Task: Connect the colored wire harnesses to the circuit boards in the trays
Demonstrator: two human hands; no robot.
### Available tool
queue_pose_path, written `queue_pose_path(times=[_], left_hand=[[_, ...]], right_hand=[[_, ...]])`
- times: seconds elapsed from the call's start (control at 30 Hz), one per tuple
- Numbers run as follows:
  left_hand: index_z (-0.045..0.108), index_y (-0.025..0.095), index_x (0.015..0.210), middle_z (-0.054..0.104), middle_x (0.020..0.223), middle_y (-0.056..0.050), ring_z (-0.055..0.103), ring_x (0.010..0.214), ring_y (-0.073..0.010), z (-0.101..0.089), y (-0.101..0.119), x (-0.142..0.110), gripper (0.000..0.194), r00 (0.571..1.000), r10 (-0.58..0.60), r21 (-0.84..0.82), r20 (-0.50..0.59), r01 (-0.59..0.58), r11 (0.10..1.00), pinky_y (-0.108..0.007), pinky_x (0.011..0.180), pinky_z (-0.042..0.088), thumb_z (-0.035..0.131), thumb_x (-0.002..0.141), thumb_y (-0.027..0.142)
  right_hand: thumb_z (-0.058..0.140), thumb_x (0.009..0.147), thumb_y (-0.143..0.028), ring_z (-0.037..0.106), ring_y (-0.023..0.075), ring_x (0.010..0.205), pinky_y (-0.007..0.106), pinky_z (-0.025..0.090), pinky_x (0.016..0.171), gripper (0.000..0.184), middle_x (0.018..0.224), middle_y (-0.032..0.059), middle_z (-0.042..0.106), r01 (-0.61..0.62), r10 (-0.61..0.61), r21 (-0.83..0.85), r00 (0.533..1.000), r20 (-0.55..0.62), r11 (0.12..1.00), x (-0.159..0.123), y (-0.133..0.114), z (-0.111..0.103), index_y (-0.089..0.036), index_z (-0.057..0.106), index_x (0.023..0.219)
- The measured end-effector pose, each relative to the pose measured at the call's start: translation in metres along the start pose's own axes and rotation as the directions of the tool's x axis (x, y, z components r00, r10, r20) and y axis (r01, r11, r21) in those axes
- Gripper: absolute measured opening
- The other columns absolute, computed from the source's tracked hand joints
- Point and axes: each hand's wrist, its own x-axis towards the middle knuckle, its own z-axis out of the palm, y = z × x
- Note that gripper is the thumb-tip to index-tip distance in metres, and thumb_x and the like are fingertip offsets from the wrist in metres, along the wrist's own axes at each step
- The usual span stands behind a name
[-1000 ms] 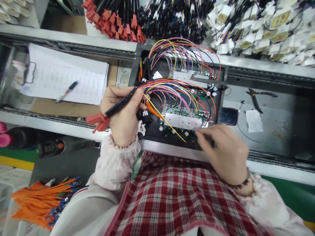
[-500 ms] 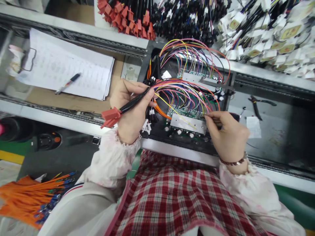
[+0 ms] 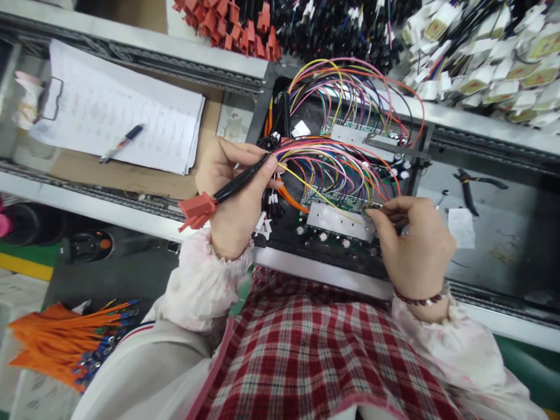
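My left hand [image 3: 238, 189] is closed round the black sleeve of a wire harness [image 3: 238, 182]. Red connectors [image 3: 198, 211] hang from the sleeve's lower end, beside my wrist. From the other end, many coloured wires arch over to a circuit board [image 3: 345, 201] with a metal plate [image 3: 335, 220] along its front. One yellow wire [image 3: 306, 182] runs loose from my left fingers across the plate. At the board's right end, my right hand [image 3: 413, 245] pinches a wire close to the board; its tip is hidden by the fingers.
A second wired board [image 3: 359, 135] lies behind in the same black tray [image 3: 280, 233]. Pliers [image 3: 470, 189] and a paper slip [image 3: 461, 227] lie right. Clipboard papers [image 3: 126, 111] with a pen [image 3: 122, 143] are left. Bundled harnesses [image 3: 341, 35] fill the back shelf; orange cables [image 3: 61, 338] lie lower left.
The view has shifted a little, so the tray and boards sit slightly further right in the picture. Both hands keep their grips, the right still at the board's right end.
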Motion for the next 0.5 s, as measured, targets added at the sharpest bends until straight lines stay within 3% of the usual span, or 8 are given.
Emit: queue_pose_path(times=[0.17,0.27,0.4,0.5], left_hand=[[0.058,0.024,0.078,0.068,0.087,-0.001,0.07,0.065,-0.0154,-0.002,0.006,0.0,0.027,1.0,0.006,0.038,-0.004,-0.006,0.999,-0.028,0.05,0.062,0.085,0.077,0.021],[0.062,0.025,0.082,0.064,0.092,-0.002,0.068,0.07,-0.0163,-0.007,0.008,0.002,0.02,0.995,0.079,0.166,0.062,-0.088,0.982,-0.031,0.054,0.061,0.082,0.079,0.021],[0.061,0.023,0.074,0.054,0.08,-0.002,0.057,0.072,-0.018,-0.012,0.0,0.006,0.017,0.941,0.279,0.475,0.194,-0.338,0.813,-0.034,0.06,0.051,0.073,0.08,0.013],[0.052,0.022,0.071,0.051,0.075,-0.003,0.055,0.078,-0.0222,-0.014,-0.006,0.005,0.022,0.906,0.265,0.592,0.33,-0.417,0.689,-0.039,0.072,0.048,0.062,0.089,0.014]], right_hand=[[0.053,0.099,-0.031,0.062,0.0246,0.09,0.038,0.049,0.079,0.018,0.092,0.0096,0.065,0.185,-0.18,-0.01,0.967,0.18,0.983,0.007,-0.022,0.003,-0.02,0.067,0.099],[0.051,0.1,-0.023,0.065,0.0199,0.086,0.033,0.05,0.08,0.016,0.092,0.0068,0.069,0.212,-0.215,0.043,0.969,0.12,0.976,0.015,-0.032,0.003,-0.021,0.067,0.097],[0.055,0.099,-0.023,0.07,0.0151,0.085,0.027,0.052,0.078,0.014,0.095,0.0015,0.075,0.227,-0.234,0.142,0.972,0.035,0.963,0.025,-0.041,0.008,-0.022,0.068,0.104],[0.056,0.099,-0.026,0.072,0.0149,0.079,0.026,0.051,0.071,0.015,0.096,0.0005,0.076,0.203,-0.223,0.169,0.968,0.114,0.965,0.03,-0.043,0.019,-0.022,0.069,0.104]])
